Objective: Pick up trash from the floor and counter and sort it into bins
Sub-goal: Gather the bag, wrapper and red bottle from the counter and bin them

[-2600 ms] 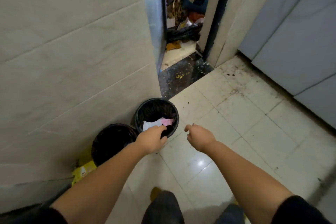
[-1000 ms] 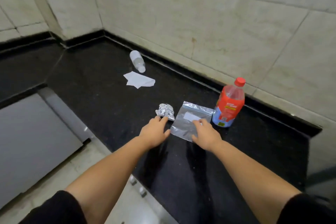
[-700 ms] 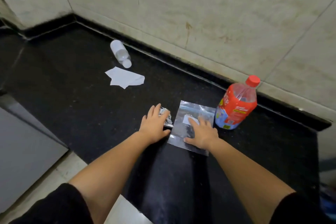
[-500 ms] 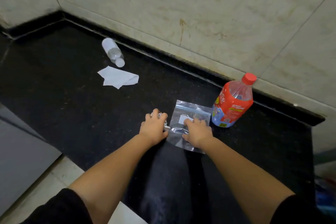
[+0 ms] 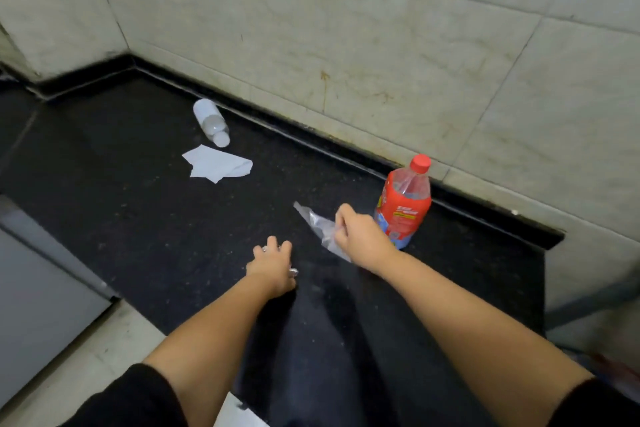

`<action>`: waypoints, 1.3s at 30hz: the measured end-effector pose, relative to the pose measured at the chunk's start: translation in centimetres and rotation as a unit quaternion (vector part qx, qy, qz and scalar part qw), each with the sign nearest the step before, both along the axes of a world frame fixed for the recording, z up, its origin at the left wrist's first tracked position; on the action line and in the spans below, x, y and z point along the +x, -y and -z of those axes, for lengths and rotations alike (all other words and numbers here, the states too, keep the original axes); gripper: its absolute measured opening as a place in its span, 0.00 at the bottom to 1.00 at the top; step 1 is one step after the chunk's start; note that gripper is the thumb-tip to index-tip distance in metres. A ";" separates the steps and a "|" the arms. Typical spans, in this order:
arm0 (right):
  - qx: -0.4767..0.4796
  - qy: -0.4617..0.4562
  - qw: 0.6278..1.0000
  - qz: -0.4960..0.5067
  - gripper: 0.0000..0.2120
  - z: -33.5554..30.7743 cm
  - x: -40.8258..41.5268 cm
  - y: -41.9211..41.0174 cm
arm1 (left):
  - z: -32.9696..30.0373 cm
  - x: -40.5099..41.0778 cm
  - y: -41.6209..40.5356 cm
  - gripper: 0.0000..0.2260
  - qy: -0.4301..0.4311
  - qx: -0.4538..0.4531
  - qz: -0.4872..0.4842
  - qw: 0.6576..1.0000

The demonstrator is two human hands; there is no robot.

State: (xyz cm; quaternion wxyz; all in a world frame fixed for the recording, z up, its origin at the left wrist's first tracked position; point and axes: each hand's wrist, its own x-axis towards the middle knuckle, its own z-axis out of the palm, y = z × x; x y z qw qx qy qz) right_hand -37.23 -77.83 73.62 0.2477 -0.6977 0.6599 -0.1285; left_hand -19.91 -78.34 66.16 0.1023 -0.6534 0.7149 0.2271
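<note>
Over the black counter (image 5: 145, 218), my left hand (image 5: 272, 265) is closed around a crumpled foil ball (image 5: 293, 272); only silver bits show between the fingers. My right hand (image 5: 360, 234) grips a clear plastic zip bag (image 5: 317, 224), lifted off the counter and hanging crumpled to the left of the fist. Just behind my right hand, a red-labelled plastic bottle (image 5: 403, 204) with a red cap stands upright. Farther left, a small clear bottle (image 5: 211, 121) lies on its side by the wall, with a white paper scrap (image 5: 216, 163) in front of it.
Pale tiled walls (image 5: 346, 28) close off the counter at the back and left. The counter ends at the right (image 5: 540, 253). A grey cabinet front (image 5: 38, 295) and light floor tiles (image 5: 93, 357) lie below on the left.
I turned from the bins to the counter. Both hands closed on the foil ball and the zip bag, lifted them, and drew back; the bag no longer lies flat.
</note>
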 end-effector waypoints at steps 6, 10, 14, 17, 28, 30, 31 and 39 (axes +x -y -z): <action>-0.177 0.027 0.979 0.097 0.09 -8.7 -4.6 2.8 | 0.1 -2.7 0.1 0.26 0.023 0.012 0.024 0.999; -0.215 -0.082 0.961 0.151 0.12 -10.3 -7.3 4.0 | 0.4 -3.0 0.5 0.24 0.038 0.010 0.051 0.998; -0.133 -0.187 0.958 0.171 0.12 -9.0 -9.7 4.3 | 0.5 -3.1 0.7 0.22 0.022 -0.001 0.059 0.998; -0.095 -0.196 0.960 0.178 0.14 -6.6 -10.6 4.0 | 0.7 -3.1 0.7 0.22 0.015 -0.012 0.061 0.998; -0.204 -0.172 0.960 0.082 0.11 -4.5 -7.9 2.6 | -0.1 -0.2 -2.2 0.21 -0.044 0.025 -0.005 0.999; -0.229 -0.120 0.964 0.064 0.13 -4.7 -6.6 2.1 | -0.8 1.0 -4.0 0.22 -0.054 0.009 -0.037 0.998; -0.237 -0.093 0.966 0.052 0.13 -4.8 -5.8 1.7 | -1.2 1.7 -5.1 0.23 -0.059 -0.001 -0.061 0.996; -0.214 0.043 0.965 -0.147 0.12 -4.1 3.5 -6.0 | -2.9 6.7 -21.4 0.24 -0.054 -0.058 -0.293 0.953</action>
